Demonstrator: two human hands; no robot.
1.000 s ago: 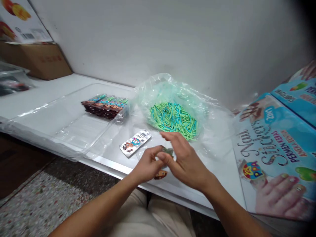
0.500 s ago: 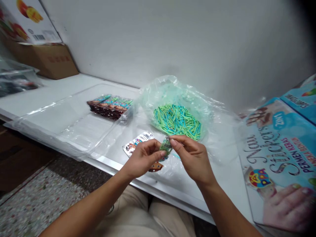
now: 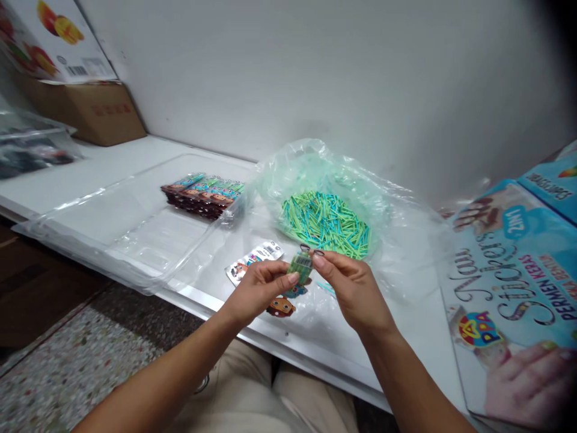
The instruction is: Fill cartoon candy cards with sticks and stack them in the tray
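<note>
My left hand (image 3: 256, 294) pinches a small cartoon card (image 3: 300, 267) between thumb and fingers. The card has a green upper part with a barcode, dark loops along its top edge and a brown cartoon face at its lower end. My right hand (image 3: 354, 291) has thumb and forefinger closed at the card's top right corner, by one of the loops. Behind my left hand, a white packet (image 3: 247, 260) with cartoon print lies on the table. Just past my hands, green and blue thin sticks (image 3: 327, 222) fill a clear plastic bag (image 3: 302, 156). A few blue sticks lie beneath my right fingers.
A clear plastic tray (image 3: 108, 195) holds a stack of similar cartoon cards (image 3: 205, 197). Printed blue cartons (image 3: 500, 282) stand at the right. On the far left are a cardboard box (image 3: 103, 114), a fruit-printed box (image 3: 72, 45) and a clear container (image 3: 33, 147). A wall rises behind the table.
The card has turned so its barcode and loops show more plainly. My right fingers have shifted slightly at its top corner. The view has moved a little.
</note>
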